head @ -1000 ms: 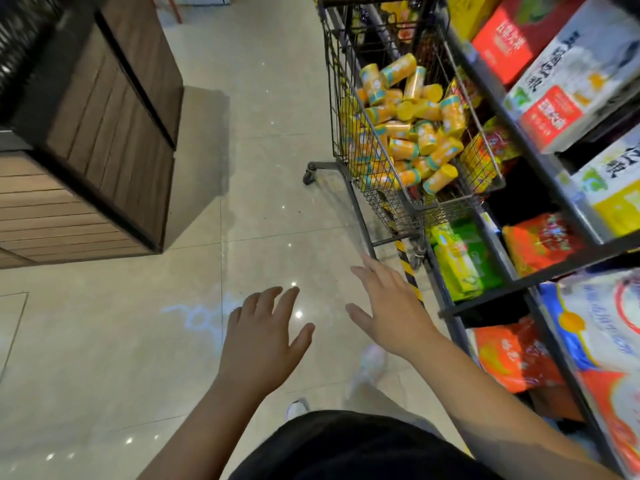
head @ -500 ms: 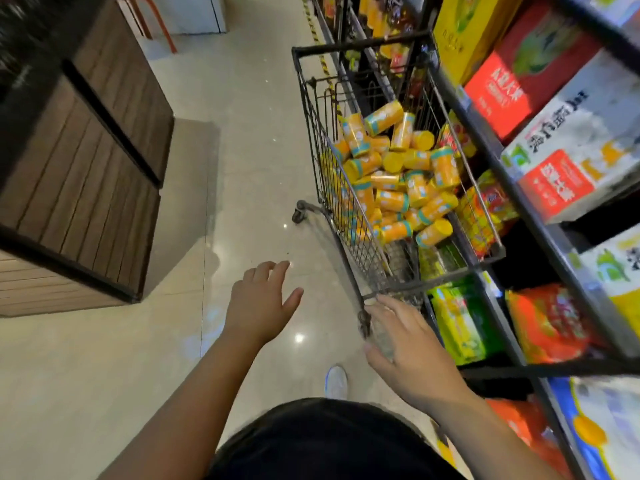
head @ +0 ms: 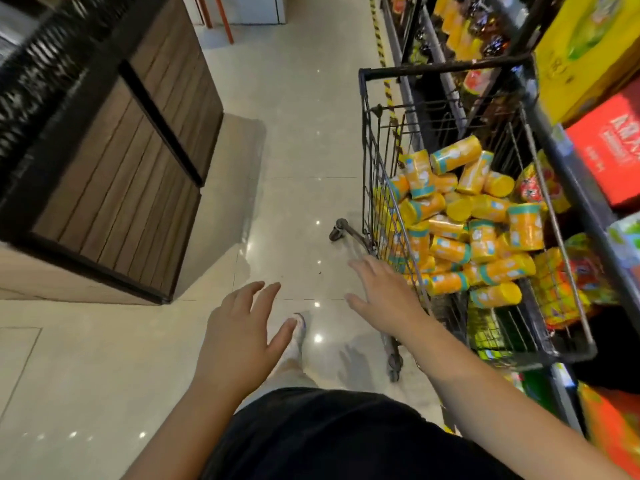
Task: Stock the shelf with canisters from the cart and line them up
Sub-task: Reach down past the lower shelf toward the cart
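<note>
Far left, we are viewing a display stand [head: 114, 188] clad in brown wooden slats with black trim; a black ribbed panel is running along its top. The floor [head: 294, 150], laid in pale glossy tiles, is reflecting small points of light.

The left hand [head: 239, 337] is hovering palm down over the tiles, fingers straight and spread wide, holding nothing. Just beyond its thumb a white shoe [head: 299, 332] is showing.

The right hand [head: 388, 296] is likewise reaching out flat with its fingers spread and nothing in it. It is lying at the near left corner of the cart [head: 433, 70], a black wire-mesh basket on small castors; we cannot tell whether the fingers are touching the wire.

The canisters [head: 450, 250], short cylinders in orange-yellow with teal bands and yellow lids, are lying heaped at all angles inside the cart, just right of and beyond the right hand and well apart from the left. Their labels are carrying small white marks that we cannot read.

Far right, the shelf [head: 568, 181], a dark metal rack, is standing just beside the cart and holding bright packets, a yellow box [head: 588, 46] and a red box [head: 609, 147] whose white lettering is too blurred to read.
</note>
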